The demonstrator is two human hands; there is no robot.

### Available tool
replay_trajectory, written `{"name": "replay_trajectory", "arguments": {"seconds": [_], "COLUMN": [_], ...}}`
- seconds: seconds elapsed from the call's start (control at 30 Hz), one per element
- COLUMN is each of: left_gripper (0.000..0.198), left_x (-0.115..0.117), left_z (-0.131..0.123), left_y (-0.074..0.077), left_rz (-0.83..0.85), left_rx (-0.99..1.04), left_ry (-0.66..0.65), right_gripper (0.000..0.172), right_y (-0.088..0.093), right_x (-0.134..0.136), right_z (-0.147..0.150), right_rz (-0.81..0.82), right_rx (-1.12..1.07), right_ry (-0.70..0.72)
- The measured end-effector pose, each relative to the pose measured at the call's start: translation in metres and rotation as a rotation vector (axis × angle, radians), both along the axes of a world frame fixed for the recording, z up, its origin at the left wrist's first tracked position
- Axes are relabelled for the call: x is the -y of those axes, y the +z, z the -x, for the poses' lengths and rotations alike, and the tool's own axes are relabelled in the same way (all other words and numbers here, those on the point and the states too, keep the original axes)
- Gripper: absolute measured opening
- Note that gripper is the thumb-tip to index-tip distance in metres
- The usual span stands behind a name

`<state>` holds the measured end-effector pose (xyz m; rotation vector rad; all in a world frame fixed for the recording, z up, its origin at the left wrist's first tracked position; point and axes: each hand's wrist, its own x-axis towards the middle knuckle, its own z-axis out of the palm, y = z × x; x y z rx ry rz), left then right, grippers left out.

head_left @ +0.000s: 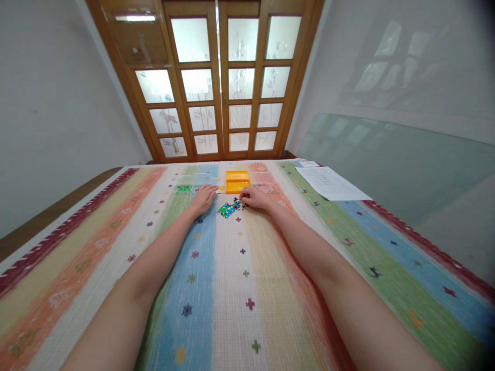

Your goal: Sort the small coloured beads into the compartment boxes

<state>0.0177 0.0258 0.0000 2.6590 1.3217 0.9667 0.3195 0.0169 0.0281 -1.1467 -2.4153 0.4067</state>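
A pile of tiny blue, green, yellow and dark pieces [229, 208] lies on the cloth between my hands. My right hand [255, 198] is at the pile's right edge, thumb and fingertips pinched together; anything between them is too small to make out. My left hand [204, 199] rests to the left of the pile, its fingers stretched forward and holding nothing that I can see. Just beyond the fingertips stands an open orange box [238, 175] with a few small yellow pieces inside. Green pieces [184, 188] lie in a clear tray left of my left hand.
A striped, patterned tablecloth [228, 299] covers the table. Another clear tray [263, 187], holding a few pieces, lies beyond my right hand. Printed paper sheets [330, 184] are at the far right. Wooden glass-paned doors [222, 98] stand behind the table, with walls on both sides.
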Motion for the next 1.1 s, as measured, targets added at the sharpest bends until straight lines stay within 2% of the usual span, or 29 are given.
{"name": "replay_trajectory", "arguments": {"seconds": [0.1, 0.27, 0.4, 0.53, 0.67, 0.83, 0.97, 1.1], "left_gripper": [0.045, 0.046, 0.046, 0.044, 0.044, 0.042, 0.041, 0.044], "left_x": [-0.01, -0.024, -0.026, -0.022, -0.018, -0.01, 0.0, 0.014], "left_z": [0.013, 0.038, 0.049, 0.048, 0.044, 0.033, 0.016, -0.003], "left_y": [-0.001, -0.009, -0.015, -0.017, -0.012, -0.002, 0.003, 0.006], "left_rz": [-0.014, -0.069, -0.033, 0.007, -0.002, -0.005, 0.024, 0.086], "left_rx": [0.082, 0.171, 0.12, 0.087, 0.08, 0.009, -0.057, -0.14], "left_ry": [0.107, 0.268, 0.352, 0.39, 0.347, 0.293, 0.114, -0.093], "right_gripper": [0.018, 0.016, 0.009, 0.005, 0.013, 0.017, 0.022, 0.022], "right_y": [0.006, 0.012, 0.013, 0.007, 0.001, -0.008, -0.014, -0.008], "right_x": [0.003, 0.011, 0.023, 0.031, 0.032, 0.027, 0.02, 0.012], "right_z": [0.007, 0.028, 0.043, 0.051, 0.055, 0.05, 0.039, 0.023], "right_rz": [0.064, 0.153, 0.18, 0.18, 0.023, -0.154, -0.219, -0.213], "right_rx": [-0.032, -0.051, -0.029, 0.055, 0.123, 0.151, 0.108, 0.077], "right_ry": [0.017, 0.139, 0.239, 0.309, 0.311, 0.183, 0.072, -0.022]}}
